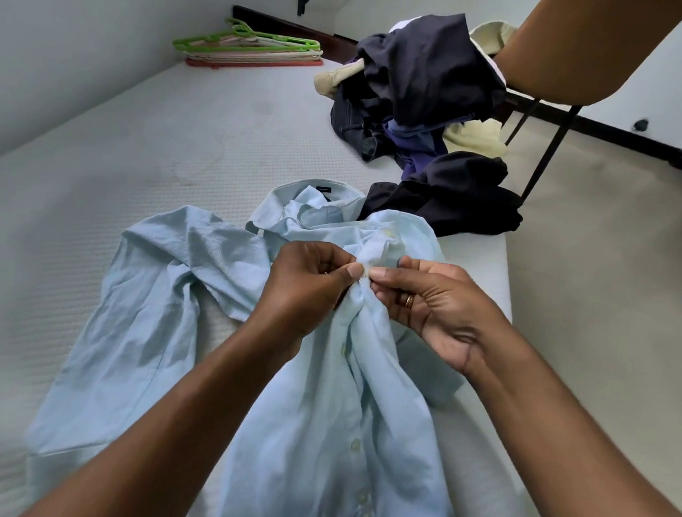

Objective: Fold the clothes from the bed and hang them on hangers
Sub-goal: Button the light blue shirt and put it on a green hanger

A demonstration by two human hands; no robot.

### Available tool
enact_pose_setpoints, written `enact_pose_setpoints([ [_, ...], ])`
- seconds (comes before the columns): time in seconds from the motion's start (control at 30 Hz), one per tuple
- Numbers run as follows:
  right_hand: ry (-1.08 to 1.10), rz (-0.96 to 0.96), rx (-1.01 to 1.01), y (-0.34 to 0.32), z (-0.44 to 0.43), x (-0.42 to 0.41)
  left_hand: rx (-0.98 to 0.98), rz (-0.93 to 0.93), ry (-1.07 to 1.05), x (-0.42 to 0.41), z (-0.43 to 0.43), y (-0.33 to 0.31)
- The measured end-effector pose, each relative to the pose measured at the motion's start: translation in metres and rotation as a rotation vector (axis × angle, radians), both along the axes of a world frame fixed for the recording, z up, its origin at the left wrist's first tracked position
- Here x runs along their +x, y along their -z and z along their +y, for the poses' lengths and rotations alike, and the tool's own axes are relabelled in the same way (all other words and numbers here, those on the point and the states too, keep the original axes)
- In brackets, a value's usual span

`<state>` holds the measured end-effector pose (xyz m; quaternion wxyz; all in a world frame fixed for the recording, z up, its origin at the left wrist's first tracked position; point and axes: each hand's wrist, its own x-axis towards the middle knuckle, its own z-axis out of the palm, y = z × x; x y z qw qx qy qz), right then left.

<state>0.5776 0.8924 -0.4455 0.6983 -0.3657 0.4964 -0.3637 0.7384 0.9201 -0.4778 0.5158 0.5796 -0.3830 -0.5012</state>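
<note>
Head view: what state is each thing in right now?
Blue shirt: lying front up on the mattress, unfolded, wrinkled.
Left hand: fingers pinch the shirt's button strip.
Right hand: fingers pinch the same strip.
Hangers: stacked flat, bare.
Clothes pile: heaped, unfolded.

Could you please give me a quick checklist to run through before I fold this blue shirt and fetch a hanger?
1. Left hand pinches the shirt at its front edge: ok.
2. Right hand pinches the facing edge: ok.
3. Front closed at the pinch: cannot tell.
4. Sleeve lying flat: not ok, crumpled.
5. Hangers on the bed: ok, stacked at the far corner.
</note>
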Motion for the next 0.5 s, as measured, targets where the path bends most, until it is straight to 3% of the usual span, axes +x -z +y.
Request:
enact_pose_setpoints([
  [0.1,-0.148,0.243,-0.159,0.005,0.005,-0.001,0.02,-0.104,-0.029,0.002,-0.005,0.006],
  [0.23,-0.331,0.338,-0.31,-0.004,0.01,-0.011,-0.02,-0.382,-0.121,0.007,-0.007,0.007],
  [0.33,-0.259,0.53,-0.561,-0.007,0.011,-0.019,-0.082,-0.516,-0.092,0.009,-0.005,0.003],
  [0.43,-0.106,0.994,-1.173,-0.01,0.019,-0.02,-0.022,-0.351,-0.018,0.005,-0.006,-0.004],
  [0.5,-0.088,1.079,-1.307,-0.011,0.033,-0.016,0.03,-0.185,0.025,0.004,-0.004,-0.01],
])
